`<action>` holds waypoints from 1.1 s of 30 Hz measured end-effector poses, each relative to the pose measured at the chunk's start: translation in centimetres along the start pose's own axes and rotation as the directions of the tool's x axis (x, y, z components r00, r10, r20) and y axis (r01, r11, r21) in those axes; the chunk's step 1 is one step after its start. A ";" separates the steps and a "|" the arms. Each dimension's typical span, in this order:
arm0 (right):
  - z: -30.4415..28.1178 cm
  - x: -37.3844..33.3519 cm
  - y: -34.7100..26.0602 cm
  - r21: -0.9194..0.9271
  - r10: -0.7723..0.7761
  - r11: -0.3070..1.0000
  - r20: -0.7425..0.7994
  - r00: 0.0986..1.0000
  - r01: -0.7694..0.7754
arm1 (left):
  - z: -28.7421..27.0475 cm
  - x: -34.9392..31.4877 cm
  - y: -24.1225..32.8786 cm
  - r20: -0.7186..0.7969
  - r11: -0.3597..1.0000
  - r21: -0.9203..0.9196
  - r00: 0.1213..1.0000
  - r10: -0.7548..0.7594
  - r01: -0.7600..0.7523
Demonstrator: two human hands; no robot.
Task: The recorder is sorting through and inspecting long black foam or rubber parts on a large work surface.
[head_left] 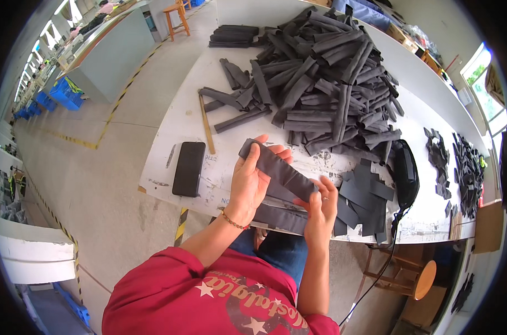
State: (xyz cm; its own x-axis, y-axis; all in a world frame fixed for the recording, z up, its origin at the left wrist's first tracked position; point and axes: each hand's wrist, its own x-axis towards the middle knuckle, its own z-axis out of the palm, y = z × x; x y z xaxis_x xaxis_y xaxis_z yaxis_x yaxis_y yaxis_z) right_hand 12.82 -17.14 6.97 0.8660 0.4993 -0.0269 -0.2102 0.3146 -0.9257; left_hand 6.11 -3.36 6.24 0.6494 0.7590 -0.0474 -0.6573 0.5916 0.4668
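Observation:
A dark grey folded fabric strip (277, 169) is held slantwise between my hands above the front of the white table. My left hand (249, 183) pinches its upper left end, thumb on top and fingers beneath. At the lower right end, my right hand (320, 213) grips the strip between thumb and fingers. Below it, along the table's front edge, lies another dark fabric strip (281, 218), partly hidden by my hands. To the right, flat dark rectangular pieces (365, 195) overlap in a loose heap.
A big pile of dark fabric strips (320, 84) covers the table's far side. A black phone (189, 169) and a thin wooden stick (207, 125) lie left. A black corded device (405, 173) stands right. A wooden stool (425, 280) is below the table's right end.

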 end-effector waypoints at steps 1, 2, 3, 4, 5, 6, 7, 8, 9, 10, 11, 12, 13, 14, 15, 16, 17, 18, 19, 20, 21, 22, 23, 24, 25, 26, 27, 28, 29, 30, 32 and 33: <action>-0.5 0.2 0.6 -0.001 0.001 1.000 -0.007 1.000 -0.001 | 0.1 -0.2 -0.2 -0.005 1.000 0.013 1.000 -0.004 0.004; -1.3 0.7 1.3 -0.058 0.023 0.998 -0.008 1.000 -0.023 | 0.3 -0.3 -0.3 -0.003 1.000 0.014 1.000 -0.011 0.011; -1.6 1.1 1.9 -0.113 0.043 0.993 -0.010 0.999 -0.044 | 0.4 -0.3 -0.5 -0.022 1.000 0.020 1.000 -0.013 0.014; -1.8 1.4 2.3 -0.087 -0.029 0.996 -0.043 0.999 0.025 | 0.4 -0.2 -0.6 -0.040 1.000 0.027 0.999 -0.014 0.015; -1.9 1.4 2.5 -0.084 -0.028 0.996 -0.040 0.999 0.024 | 0.2 -0.1 -0.5 -0.041 0.999 0.030 0.999 -0.011 0.012; -2.1 1.4 2.6 -0.094 -0.048 0.995 -0.063 0.997 0.042 | -0.1 0.2 -0.4 -0.075 0.998 0.058 0.997 0.016 -0.012; -2.1 1.3 2.7 -0.104 -0.069 0.993 -0.086 0.994 0.060 | -0.2 0.4 -0.3 -0.109 0.996 0.086 0.993 0.044 -0.035; -2.0 1.1 2.3 -0.108 -0.066 0.992 -0.047 0.997 0.060 | -0.3 0.5 -0.2 -0.113 0.996 0.087 0.993 0.044 -0.034; -2.1 1.2 2.1 -0.108 -0.061 0.993 -0.048 0.997 0.056 | -0.2 0.7 -0.1 -0.058 0.991 0.129 0.998 0.037 -0.029; -2.3 1.5 1.9 -0.141 -0.065 0.988 -0.053 0.996 0.057 | -0.2 0.6 0.0 -0.004 0.985 0.170 1.000 0.027 -0.026; -2.5 1.8 1.8 -0.172 -0.071 0.983 -0.058 0.996 0.060 | 0.2 0.5 0.1 -0.004 0.985 0.171 1.000 0.027 -0.026; -2.6 1.9 1.8 -0.190 -0.073 0.980 -0.052 0.996 0.061 | 0.8 0.3 0.0 -0.008 0.992 0.128 1.000 0.020 -0.019; -2.6 1.8 1.9 -0.190 -0.072 0.980 -0.052 0.996 0.061 | 1.2 0.2 0.0 -0.011 0.996 0.085 1.000 0.014 -0.013; -2.6 1.7 2.0 -0.222 -0.068 0.974 -0.064 0.996 0.052 | 1.0 0.3 -0.1 -0.011 0.996 0.084 1.000 0.016 -0.015; -2.5 1.7 2.0 -0.254 -0.064 0.966 -0.076 0.995 0.043 | 0.6 0.6 -0.2 -0.004 0.999 0.042 1.000 -0.003 0.003; -2.5 1.8 2.0 -0.253 -0.064 0.966 -0.074 0.995 0.044 | 0.3 0.8 -0.2 0.003 1.000 0.001 1.000 -0.021 0.021; -2.6 1.8 2.1 -0.261 -0.083 0.963 -0.080 0.993 0.060 | 0.2 0.9 -0.1 -0.002 1.000 0.002 1.000 -0.021 0.021; -2.8 1.7 2.1 -0.269 -0.102 0.960 -0.086 0.991 0.076 | 0.1 1.1 0.0 0.004 0.997 0.056 0.999 -0.048 0.047; -3.0 1.7 2.2 -0.269 -0.097 0.961 -0.087 0.991 0.070 | 0.0 1.2 0.1 0.008 0.991 0.111 0.997 -0.074 0.073; -3.3 1.8 2.2 -0.260 -0.093 0.963 -0.084 0.992 0.069 | 0.0 1.3 0.2 0.007 0.991 0.113 0.997 -0.076 0.075; -3.5 1.8 2.3 -0.252 -0.090 0.965 -0.081 0.993 0.067 | -0.1 1.4 0.2 -0.005 0.984 0.149 0.995 -0.098 0.097; -3.6 1.7 2.3 -0.275 -0.082 0.960 -0.081 0.993 0.056 | -0.3 1.5 0.2 -0.018 0.975 0.185 0.993 -0.119 0.120; -3.7 1.7 2.4 -0.274 -0.081 0.960 -0.082 0.993 0.055 | -0.5 1.6 0.1 -0.019 0.975 0.186 0.993 -0.120 0.121; -3.9 1.8 2.5 -0.269 -0.074 0.962 -0.094 0.993 0.046 | -0.9 1.7 0.1 -0.002 0.966 0.214 0.989 -0.148 0.145; -4.0 1.8 2.6 -0.265 -0.066 0.964 -0.105 0.992 0.036 | -1.1 1.8 0.1 0.013 0.956 0.242 0.984 -0.177 0.169; -3.9 1.9 2.6 -0.264 -0.066 0.964 -0.107 0.992 0.035 | -1.1 1.7 -0.2 0.013 0.955 0.243 0.984 -0.179 0.171; -3.7 2.1 2.5 -0.269 -0.079 0.962 -0.116 0.990 0.045 | -1.0 1.6 -0.8 0.029 0.984 0.106 0.989 -0.145 0.142; -3.6 2.2 2.4 -0.274 -0.091 0.960 -0.124 0.988 0.054 | -0.8 1.5 -1.5 0.040 0.993 -0.033 0.993 -0.109 0.111; -3.4 2.2 2.4 -0.275 -0.095 0.960 -0.131 0.987 0.056 | -0.4 1.1 -2.3 0.043 0.993 -0.033 0.992 -0.116 0.117; -2.7 2.0 2.5 -0.289 -0.097 0.955 -0.099 0.990 0.064 | 0.1 0.5 -2.8 0.063 0.988 -0.065 0.988 -0.138 0.142; -1.3 1.6 2.7 -0.276 -0.098 0.958 -0.054 0.994 0.079 | 0.9 -0.2 -3.2 0.048 0.973 -0.058 0.974 -0.220 0.223; -0.8 1.3 2.5 -0.275 -0.097 0.958 -0.051 0.994 0.080 | 0.4 0.1 -3.5 0.047 0.974 -0.058 0.975 -0.217 0.220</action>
State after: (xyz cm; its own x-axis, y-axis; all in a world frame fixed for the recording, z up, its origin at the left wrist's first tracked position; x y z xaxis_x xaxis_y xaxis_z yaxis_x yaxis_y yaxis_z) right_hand 13.82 -16.33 4.29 0.9044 0.4245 0.0440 -0.0075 0.1188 -0.9929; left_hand 8.63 -5.48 4.89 0.7941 0.5985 -0.1059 -0.5196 0.7589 0.3926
